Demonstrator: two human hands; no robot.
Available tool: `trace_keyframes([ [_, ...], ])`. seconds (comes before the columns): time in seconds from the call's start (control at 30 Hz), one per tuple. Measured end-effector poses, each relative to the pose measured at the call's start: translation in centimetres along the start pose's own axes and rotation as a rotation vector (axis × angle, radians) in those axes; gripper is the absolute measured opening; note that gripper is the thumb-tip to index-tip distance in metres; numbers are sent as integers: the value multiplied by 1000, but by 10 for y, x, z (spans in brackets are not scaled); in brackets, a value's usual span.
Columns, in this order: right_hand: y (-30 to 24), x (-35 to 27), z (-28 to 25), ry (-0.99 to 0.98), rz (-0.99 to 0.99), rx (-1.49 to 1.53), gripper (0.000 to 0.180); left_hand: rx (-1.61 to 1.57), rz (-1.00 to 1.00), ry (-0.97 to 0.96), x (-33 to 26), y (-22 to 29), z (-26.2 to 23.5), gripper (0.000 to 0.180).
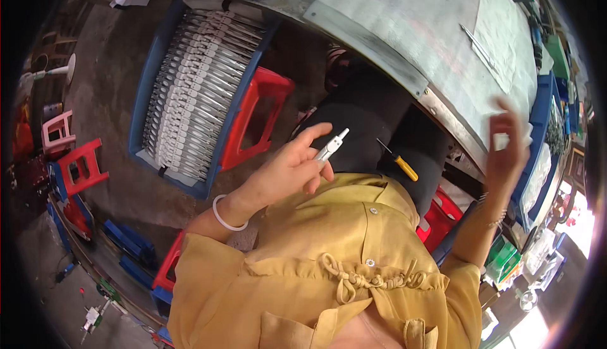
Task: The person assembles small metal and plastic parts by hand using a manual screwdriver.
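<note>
My left hand [288, 169] is closed around a small silver-white pointed instrument [331, 147], its narrow tip sticking up past the thumb. The index finger is stretched out beside it, and the palm hides the instrument's other end. On my dark-trousered lap, to the right of that hand, lies a screwdriver [404, 167] with a yellow handle and a thin dark shaft. My right hand [508, 140] is raised at the right, by the table's edge and a blue bin [549, 102]. Motion smears its fingers, so I cannot make out whether they hold anything.
A blue crate [140, 124] at the left carries rows of silver scissor-like instruments [199, 90]. Red stools [253, 115] stand beside it and behind. Ahead, the grey worktable [379, 17] bears a slim metal instrument [480, 48] beside a pale sheet [502, 30].
</note>
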State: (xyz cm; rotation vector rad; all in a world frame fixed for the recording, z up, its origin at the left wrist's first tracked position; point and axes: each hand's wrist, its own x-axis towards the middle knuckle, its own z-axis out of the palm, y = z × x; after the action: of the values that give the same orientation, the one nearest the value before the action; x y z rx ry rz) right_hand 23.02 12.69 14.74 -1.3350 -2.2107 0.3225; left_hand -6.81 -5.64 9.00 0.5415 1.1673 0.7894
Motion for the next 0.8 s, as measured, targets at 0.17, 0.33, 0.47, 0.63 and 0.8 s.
trace_keyframes([
  [0.17,-120,-18,89,-627,-721,322,41,323,173,28,-4,-5,-12,78],
  [0.33,-178,-7,131,-813,-967,207,24,539,400,85,-16,-19,-52,86],
  [0.47,-218,21,161,-902,-1040,414,18,436,575,204,-51,-15,-96,89],
  [0.63,-266,74,245,-848,-569,606,20,335,787,1045,-72,-35,-132,70],
  [0.8,-322,90,358,-908,-307,614,26,-27,741,1178,-41,-89,-112,49],
])
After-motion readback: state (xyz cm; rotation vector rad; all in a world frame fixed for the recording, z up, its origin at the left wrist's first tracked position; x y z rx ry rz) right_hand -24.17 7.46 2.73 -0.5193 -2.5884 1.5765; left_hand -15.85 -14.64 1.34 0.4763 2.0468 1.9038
